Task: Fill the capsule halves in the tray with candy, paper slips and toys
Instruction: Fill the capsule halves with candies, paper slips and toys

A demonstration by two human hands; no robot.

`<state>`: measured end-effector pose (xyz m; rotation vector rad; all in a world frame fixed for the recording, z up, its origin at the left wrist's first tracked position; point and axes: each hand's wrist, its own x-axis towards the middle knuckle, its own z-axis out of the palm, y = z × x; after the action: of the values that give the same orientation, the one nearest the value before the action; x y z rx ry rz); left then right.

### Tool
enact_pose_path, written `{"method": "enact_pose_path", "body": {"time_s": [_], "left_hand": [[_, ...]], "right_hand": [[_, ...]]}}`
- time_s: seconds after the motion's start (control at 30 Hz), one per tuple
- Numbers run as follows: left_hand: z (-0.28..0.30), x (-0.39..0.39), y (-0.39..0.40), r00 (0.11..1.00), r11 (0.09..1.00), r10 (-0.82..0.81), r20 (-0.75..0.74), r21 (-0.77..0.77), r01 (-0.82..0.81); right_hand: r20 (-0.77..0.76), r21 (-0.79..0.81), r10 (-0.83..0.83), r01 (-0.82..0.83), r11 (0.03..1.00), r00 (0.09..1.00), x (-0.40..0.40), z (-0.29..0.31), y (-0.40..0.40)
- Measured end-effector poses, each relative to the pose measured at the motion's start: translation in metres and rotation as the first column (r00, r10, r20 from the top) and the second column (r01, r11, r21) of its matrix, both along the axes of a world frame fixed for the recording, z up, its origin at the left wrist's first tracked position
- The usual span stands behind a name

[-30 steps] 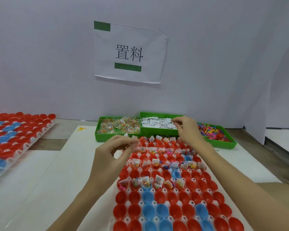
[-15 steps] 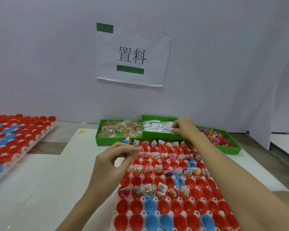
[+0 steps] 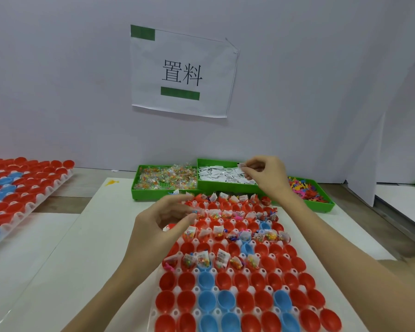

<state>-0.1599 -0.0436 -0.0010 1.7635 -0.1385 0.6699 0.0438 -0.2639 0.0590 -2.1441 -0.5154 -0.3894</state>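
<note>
Right hand [image 3: 265,174]: raised over the middle green bin, thumb and forefinger pinching one white paper slip [image 3: 241,165] just above the heap; the other fingers are curled.
Left hand [image 3: 164,218]: hovers over the far left part of the tray, fingers bent, thumb near the fingertips; a small packet may be at the fingertips, but I cannot tell for sure.
Tray [image 3: 203,287]: white, lies on the bench nearest the camera, holding rows of red and blue capsule halves [image 3: 225,300].
Filled halves: the rows farther from the camera in the tray carry candy packets, slips and small toys; the near rows are bare cups.
Slip bin [image 3: 222,188]: green, just beyond the tray's far edge, heaped with white slips.
Candy bin [image 3: 165,178]: green, touching the slip bin's left side.
Toy bin [image 3: 319,202]: green, right of the slip bin, with colourful toys.
Second tray [image 3: 22,188]: well left of the tray, holding red and blue halves.
Bench [image 3: 58,271]: white boards under the tray.
Sign [image 3: 182,73]: paper on the wall, above the bins.
</note>
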Motion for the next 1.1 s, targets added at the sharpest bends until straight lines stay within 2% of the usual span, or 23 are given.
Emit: {"method": "enact_pose_path", "body": {"time_s": [0.1,0.2,0.47,0.7,0.9,1.1], "left_hand": [[0.002,-0.003,-0.006,0.999,0.999,-0.035,-0.034,-0.034,0.034],[0.006,-0.008,-0.012,0.997,0.996,-0.065,-0.041,-0.056,0.063],[0.008,-0.014,-0.028,0.976,0.977,-0.215,0.014,-0.002,0.215],[0.006,-0.015,-0.033,0.992,0.992,-0.126,0.013,-0.015,0.126],[0.01,-0.017,-0.036,0.99,0.989,-0.132,-0.052,-0.071,0.128],[0.013,-0.02,-0.035,0.988,0.99,-0.142,-0.068,-0.036,0.14]], "right_hand": [[-0.116,0.138,0.121,-0.105,0.985,0.986,-0.045,0.0,-0.014],[-0.159,0.212,0.205,-0.169,0.962,0.966,-0.092,-0.011,-0.024],[-0.123,0.138,0.384,-0.368,0.92,0.915,-0.151,-0.024,-0.011],[-0.083,0.135,0.423,-0.41,0.902,0.903,-0.155,-0.036,-0.006],[-0.103,0.219,0.394,-0.366,0.905,0.913,-0.142,-0.03,-0.018],[-0.084,0.255,0.1,-0.075,0.964,0.991,-0.103,-0.031,-0.043]]}}
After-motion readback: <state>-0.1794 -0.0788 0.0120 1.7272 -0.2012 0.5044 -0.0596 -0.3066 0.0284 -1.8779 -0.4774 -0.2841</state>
